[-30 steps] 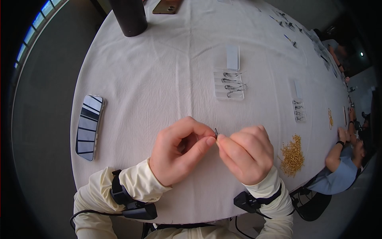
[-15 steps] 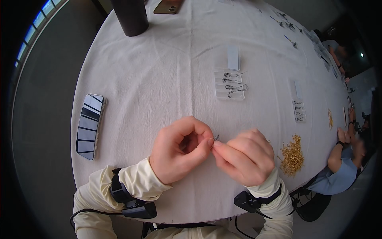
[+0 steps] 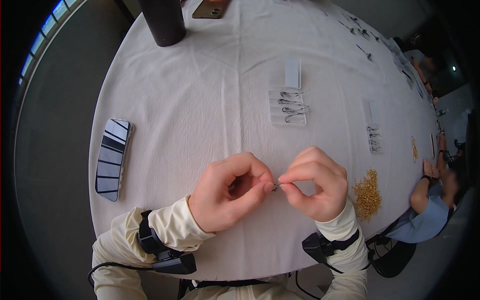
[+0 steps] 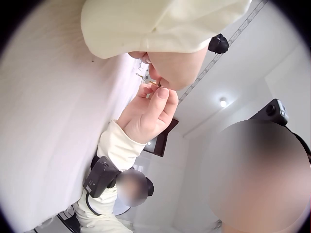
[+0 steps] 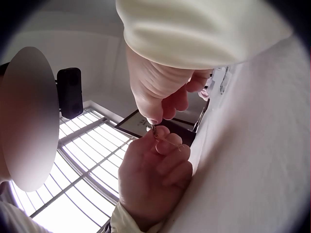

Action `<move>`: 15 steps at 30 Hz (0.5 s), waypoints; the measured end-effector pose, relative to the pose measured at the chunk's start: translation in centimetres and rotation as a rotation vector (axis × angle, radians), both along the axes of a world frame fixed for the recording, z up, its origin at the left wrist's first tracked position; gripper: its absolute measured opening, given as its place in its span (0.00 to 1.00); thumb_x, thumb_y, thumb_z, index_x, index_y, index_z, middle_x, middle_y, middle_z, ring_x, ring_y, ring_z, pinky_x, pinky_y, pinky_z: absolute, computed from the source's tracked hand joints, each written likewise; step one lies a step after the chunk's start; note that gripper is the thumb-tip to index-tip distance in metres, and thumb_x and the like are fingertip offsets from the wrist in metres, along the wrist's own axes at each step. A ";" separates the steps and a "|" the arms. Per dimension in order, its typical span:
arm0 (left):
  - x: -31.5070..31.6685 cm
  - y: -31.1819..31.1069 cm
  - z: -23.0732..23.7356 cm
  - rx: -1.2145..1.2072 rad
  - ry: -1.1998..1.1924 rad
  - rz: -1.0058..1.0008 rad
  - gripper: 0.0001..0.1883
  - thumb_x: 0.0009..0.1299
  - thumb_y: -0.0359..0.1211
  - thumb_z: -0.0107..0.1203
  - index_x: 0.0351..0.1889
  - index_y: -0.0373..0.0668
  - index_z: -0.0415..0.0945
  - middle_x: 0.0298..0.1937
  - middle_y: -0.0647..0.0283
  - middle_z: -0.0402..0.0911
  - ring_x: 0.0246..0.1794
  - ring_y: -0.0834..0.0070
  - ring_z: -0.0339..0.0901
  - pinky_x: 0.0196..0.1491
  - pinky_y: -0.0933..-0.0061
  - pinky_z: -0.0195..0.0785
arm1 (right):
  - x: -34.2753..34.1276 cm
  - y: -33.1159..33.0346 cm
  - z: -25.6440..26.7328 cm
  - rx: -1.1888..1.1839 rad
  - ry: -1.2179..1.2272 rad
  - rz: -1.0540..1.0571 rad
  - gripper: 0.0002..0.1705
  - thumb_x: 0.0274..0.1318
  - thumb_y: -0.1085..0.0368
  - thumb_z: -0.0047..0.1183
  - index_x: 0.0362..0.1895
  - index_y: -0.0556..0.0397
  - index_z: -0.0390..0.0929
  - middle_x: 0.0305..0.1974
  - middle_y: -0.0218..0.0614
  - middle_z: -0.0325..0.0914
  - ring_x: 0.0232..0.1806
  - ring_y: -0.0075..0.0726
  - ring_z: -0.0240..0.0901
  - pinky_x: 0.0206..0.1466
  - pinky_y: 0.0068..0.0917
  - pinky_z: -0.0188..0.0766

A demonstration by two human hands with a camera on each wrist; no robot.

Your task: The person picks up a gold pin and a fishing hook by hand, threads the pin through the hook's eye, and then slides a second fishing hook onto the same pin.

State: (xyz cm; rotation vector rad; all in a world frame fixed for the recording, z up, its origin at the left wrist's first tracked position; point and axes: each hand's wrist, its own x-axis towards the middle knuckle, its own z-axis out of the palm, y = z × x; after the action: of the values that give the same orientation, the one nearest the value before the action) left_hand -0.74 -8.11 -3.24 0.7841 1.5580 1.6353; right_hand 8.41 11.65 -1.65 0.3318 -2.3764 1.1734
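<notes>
Over the near middle of the table, my left hand (image 3: 225, 192) pinches a small dark metal piece (image 3: 276, 185) between thumb and forefinger. From the right, the thumb and forefinger of my right hand (image 3: 322, 187) pinch its other end, so the fingertips of both hands almost meet. A thin golden wire (image 5: 167, 141) with a bent tip sticks out beside the left fingers in the right wrist view. Fingertips hide most of the dark piece, and I cannot tell its exact kind.
Farther back lies a clear compartment box (image 3: 274, 117) holding several dark hook-shaped wires. A heap of small golden pieces (image 3: 367, 197) is right of my right hand, below a smaller box (image 3: 375, 140). A phone (image 3: 112, 160) lies left; a dark tumbler (image 3: 162, 22) stands at the back.
My right hand has turned and shifted slightly right, its thumb and forefinger now forming a rounder pinch. Both hands' fingertips sit a little nearer my body. The left hand keeps its pinch.
</notes>
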 end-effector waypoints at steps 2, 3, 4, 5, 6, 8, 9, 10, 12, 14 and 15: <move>-0.1 -0.1 0.1 -0.011 -0.011 0.009 0.04 0.75 0.28 0.57 0.38 0.38 0.75 0.35 0.71 0.74 0.32 0.89 0.65 0.36 0.83 0.59 | 0.2 -0.2 -0.1 0.015 0.009 -0.031 0.13 0.41 0.80 0.66 0.32 0.52 0.81 0.28 0.32 0.76 0.30 0.34 0.74 0.31 0.28 0.72; 0.0 0.0 0.0 -0.011 -0.010 0.009 0.04 0.75 0.28 0.57 0.38 0.38 0.75 0.35 0.71 0.74 0.32 0.89 0.65 0.36 0.83 0.59 | 0.4 -0.3 -0.3 0.025 0.015 -0.088 0.13 0.39 0.79 0.66 0.31 0.52 0.79 0.27 0.31 0.74 0.28 0.34 0.73 0.31 0.28 0.70; 0.1 0.0 -0.1 0.000 0.012 0.025 0.04 0.75 0.27 0.57 0.38 0.38 0.75 0.35 0.71 0.74 0.32 0.89 0.65 0.36 0.83 0.60 | 0.5 -0.4 -0.4 0.036 0.021 -0.145 0.14 0.38 0.78 0.66 0.30 0.51 0.78 0.26 0.30 0.73 0.27 0.34 0.71 0.31 0.28 0.68; 0.1 0.1 -0.2 0.012 0.034 0.042 0.03 0.75 0.27 0.57 0.38 0.37 0.75 0.35 0.71 0.75 0.32 0.89 0.65 0.36 0.83 0.60 | 0.6 -0.5 -0.4 0.036 0.022 -0.146 0.14 0.38 0.78 0.66 0.30 0.51 0.78 0.26 0.30 0.73 0.27 0.34 0.71 0.31 0.28 0.68; 0.2 0.1 -0.2 0.012 0.034 0.042 0.03 0.75 0.27 0.57 0.38 0.37 0.75 0.35 0.71 0.75 0.32 0.89 0.65 0.36 0.83 0.60 | 0.6 -0.7 -0.5 0.094 0.047 -0.184 0.14 0.37 0.78 0.67 0.29 0.50 0.77 0.25 0.30 0.71 0.26 0.33 0.70 0.30 0.29 0.66; 0.3 0.1 -0.2 0.014 0.140 0.064 0.03 0.75 0.27 0.56 0.39 0.37 0.74 0.37 0.69 0.76 0.33 0.88 0.67 0.36 0.83 0.61 | 0.6 -1.0 -0.5 0.152 0.073 -0.222 0.14 0.36 0.77 0.67 0.28 0.50 0.76 0.25 0.29 0.70 0.24 0.33 0.68 0.30 0.29 0.63; 0.2 0.2 -0.4 0.014 0.140 0.064 0.03 0.75 0.27 0.56 0.39 0.37 0.74 0.37 0.69 0.76 0.33 0.88 0.67 0.36 0.83 0.61 | 0.6 -1.3 -0.4 0.202 0.106 -0.246 0.15 0.36 0.77 0.67 0.28 0.49 0.76 0.25 0.29 0.70 0.24 0.33 0.67 0.30 0.30 0.62; 0.2 0.3 -0.7 0.063 0.184 0.085 0.04 0.75 0.27 0.56 0.40 0.36 0.74 0.39 0.67 0.77 0.35 0.87 0.69 0.38 0.83 0.63 | 0.5 -1.5 -0.3 0.251 0.139 -0.271 0.15 0.35 0.76 0.67 0.28 0.48 0.76 0.25 0.28 0.70 0.24 0.33 0.67 0.31 0.30 0.60; 0.2 0.4 -0.8 0.111 0.229 0.105 0.04 0.75 0.27 0.56 0.41 0.36 0.74 0.41 0.65 0.77 0.36 0.86 0.70 0.40 0.82 0.64 | 0.4 -1.6 -0.3 0.276 0.161 -0.257 0.15 0.36 0.76 0.68 0.28 0.48 0.76 0.25 0.29 0.70 0.24 0.33 0.67 0.31 0.30 0.60; 0.4 0.3 -0.7 0.058 0.084 0.065 0.04 0.77 0.27 0.54 0.43 0.35 0.72 0.44 0.62 0.78 0.41 0.82 0.73 0.45 0.80 0.68 | 0.2 -1.7 -0.4 0.300 0.183 -0.243 0.15 0.36 0.75 0.68 0.29 0.48 0.76 0.26 0.29 0.70 0.24 0.32 0.67 0.32 0.30 0.60; 0.5 0.2 -0.7 0.058 0.084 0.066 0.04 0.77 0.27 0.54 0.43 0.35 0.72 0.44 0.62 0.78 0.41 0.82 0.73 0.45 0.80 0.68 | 0.1 -1.7 -0.4 0.281 0.174 -0.238 0.15 0.37 0.75 0.68 0.29 0.48 0.77 0.26 0.29 0.71 0.25 0.33 0.67 0.32 0.30 0.60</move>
State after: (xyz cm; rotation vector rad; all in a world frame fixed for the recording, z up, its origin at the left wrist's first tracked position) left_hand -0.25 -7.87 -3.98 0.8507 1.6161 1.7215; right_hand 8.53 9.91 -2.09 0.2223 -2.3488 0.6774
